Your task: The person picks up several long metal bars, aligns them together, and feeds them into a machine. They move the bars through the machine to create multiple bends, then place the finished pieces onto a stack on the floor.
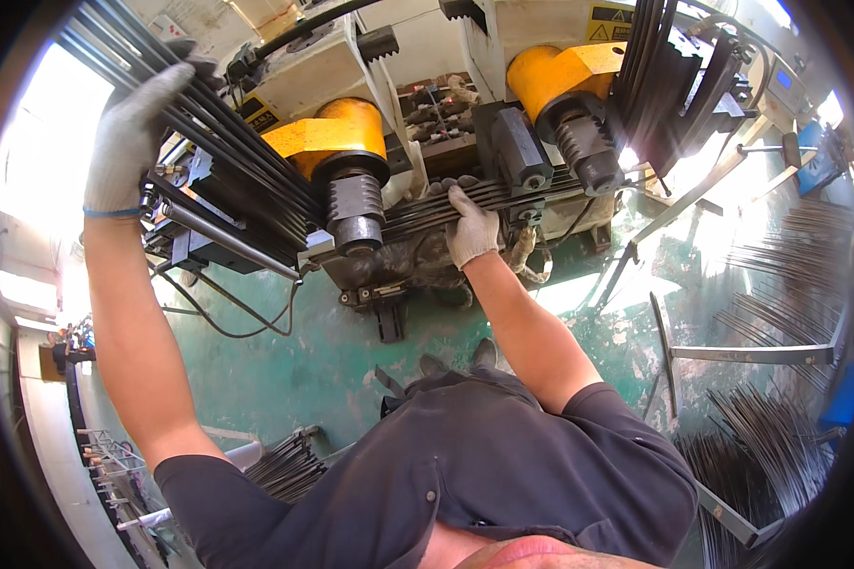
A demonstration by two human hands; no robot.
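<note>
A bundle of thin dark metal rods [237, 142] runs from the upper left down to the left ribbed die. Its middle stretch crosses between the two dies, and at the right the rods rise steeply again. My left hand [133, 137], in a pale knitted glove, is closed around the upper left part, its fingertips partly hidden behind the rods. My right hand [472, 232], also gloved, grips the middle stretch with its thumb over the front. Beside it, to the right, stands a dark metal clamp block [520, 152].
Yellow bending arms [337, 133] sit above the left die [355, 204] and the right die [584, 142]. A black cable [228, 327] loops below the left side. Metal stands [750, 354] and piles of rods [769, 446] are at the right; another rod stack [285, 467] lies at lower left.
</note>
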